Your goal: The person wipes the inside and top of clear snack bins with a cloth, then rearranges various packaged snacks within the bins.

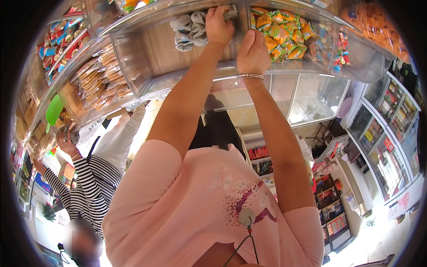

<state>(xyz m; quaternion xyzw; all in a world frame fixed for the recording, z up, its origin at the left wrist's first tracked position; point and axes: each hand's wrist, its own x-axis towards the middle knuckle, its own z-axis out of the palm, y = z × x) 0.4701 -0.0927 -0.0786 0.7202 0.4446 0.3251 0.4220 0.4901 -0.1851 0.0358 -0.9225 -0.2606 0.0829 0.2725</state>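
Observation:
A crumpled grey cloth [190, 29] lies in a clear plastic bin with a wood-look bottom [153, 50]. Gripping part of that cloth, my left hand [219, 26] is near the bin's far right corner. My right hand [253, 53], with a bracelet at the wrist, has its fingers curled on the divider [246, 20] between this bin and the one of orange and green wrapped snacks [282, 31]. The palm side of my right hand is hidden.
Packaged flat biscuits [103, 73] fill the bin to the left, with a green scoop [54, 111] beyond. A person in a striped top [96, 173] holds a grey cloth [74, 136] at the lower left. Glass-fronted cabinets [383, 133] stand at the right.

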